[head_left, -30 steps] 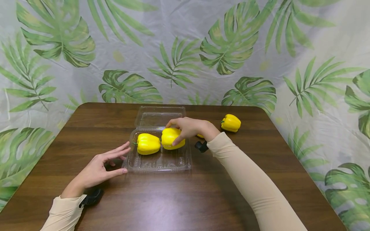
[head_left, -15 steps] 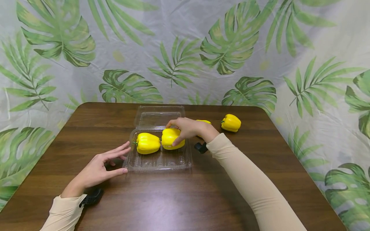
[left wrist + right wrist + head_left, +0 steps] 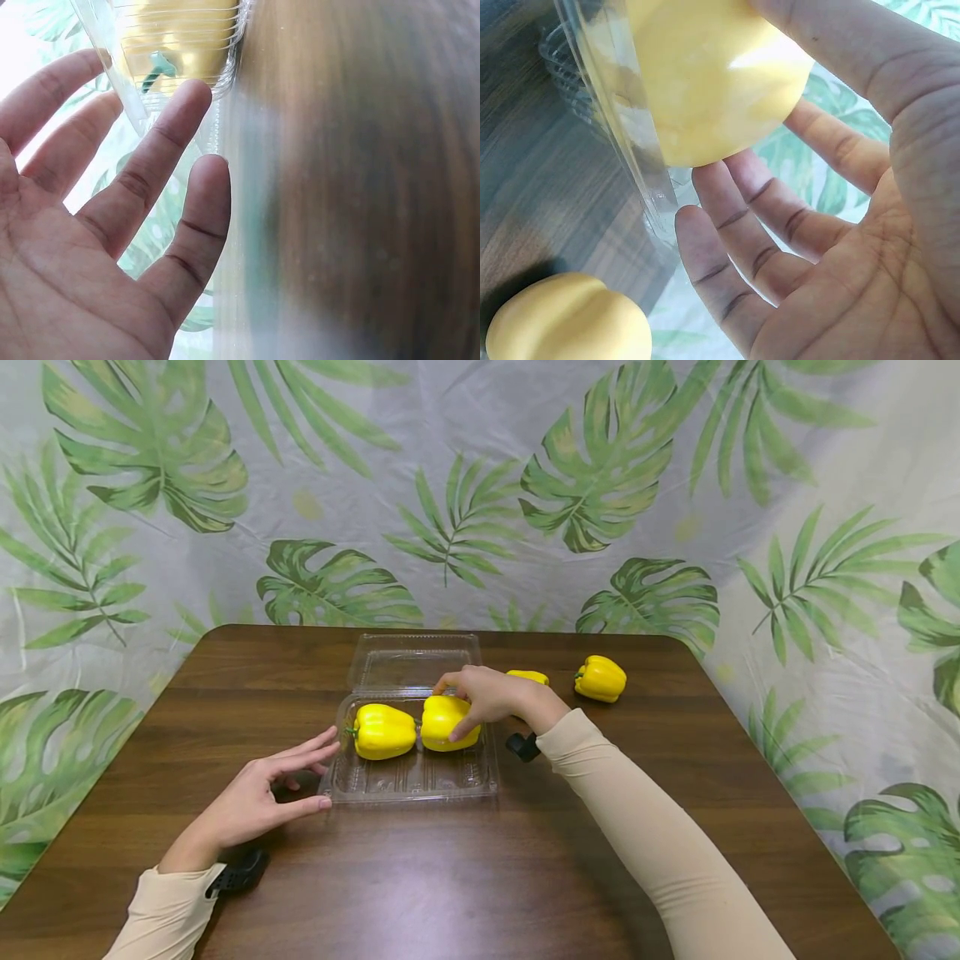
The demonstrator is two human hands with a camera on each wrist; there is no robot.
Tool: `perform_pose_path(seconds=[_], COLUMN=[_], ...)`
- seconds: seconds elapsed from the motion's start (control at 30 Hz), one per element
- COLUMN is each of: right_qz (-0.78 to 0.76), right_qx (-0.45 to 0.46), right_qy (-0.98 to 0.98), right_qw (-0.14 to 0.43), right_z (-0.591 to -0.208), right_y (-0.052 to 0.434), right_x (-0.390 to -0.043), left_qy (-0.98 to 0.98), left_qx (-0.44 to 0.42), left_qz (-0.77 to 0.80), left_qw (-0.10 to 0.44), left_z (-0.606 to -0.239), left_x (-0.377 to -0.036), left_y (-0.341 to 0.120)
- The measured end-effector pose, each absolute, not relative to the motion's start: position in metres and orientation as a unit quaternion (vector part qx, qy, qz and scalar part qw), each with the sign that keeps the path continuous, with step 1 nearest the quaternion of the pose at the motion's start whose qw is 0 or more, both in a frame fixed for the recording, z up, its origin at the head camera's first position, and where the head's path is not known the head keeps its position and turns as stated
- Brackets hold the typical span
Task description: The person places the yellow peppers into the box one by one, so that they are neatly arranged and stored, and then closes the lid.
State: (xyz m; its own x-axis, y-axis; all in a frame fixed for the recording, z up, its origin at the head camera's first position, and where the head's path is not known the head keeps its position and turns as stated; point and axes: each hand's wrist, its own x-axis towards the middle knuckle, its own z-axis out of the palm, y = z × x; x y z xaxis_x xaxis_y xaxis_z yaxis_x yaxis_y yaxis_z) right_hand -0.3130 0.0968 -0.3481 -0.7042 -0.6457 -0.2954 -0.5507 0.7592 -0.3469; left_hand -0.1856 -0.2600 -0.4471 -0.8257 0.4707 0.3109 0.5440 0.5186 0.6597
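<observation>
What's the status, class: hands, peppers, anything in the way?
Right hand grips second pepper inside clear tray. Left hand open, steadying tray corner. First pepper alongside. Two spare peppers outside; nothing blocking.

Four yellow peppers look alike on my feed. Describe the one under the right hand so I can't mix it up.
Find the clear plastic box at the middle of the brown table. Two peppers sit in it; the pepper you want is on the right, with the right hand resting on top, unlike its untouched neighbour.
</observation>
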Motion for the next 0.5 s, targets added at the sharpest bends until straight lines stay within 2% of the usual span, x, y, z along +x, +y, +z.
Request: perform_pose_path(seconds=[0.5], right_qz=[-0.116], right_qx=[-0.33], right_qy=[0.915], right_qw=[0.2], right_z=[-0.351], right_y=[0.0988], right_x=[-0.3117], left_qy=[-0.869], left_qx=[-0.294], left_qz=[-0.395], left_qw=[0.051], left_z=[-0.4485], left_x=[-0.1862], left_y=[-0.2602])
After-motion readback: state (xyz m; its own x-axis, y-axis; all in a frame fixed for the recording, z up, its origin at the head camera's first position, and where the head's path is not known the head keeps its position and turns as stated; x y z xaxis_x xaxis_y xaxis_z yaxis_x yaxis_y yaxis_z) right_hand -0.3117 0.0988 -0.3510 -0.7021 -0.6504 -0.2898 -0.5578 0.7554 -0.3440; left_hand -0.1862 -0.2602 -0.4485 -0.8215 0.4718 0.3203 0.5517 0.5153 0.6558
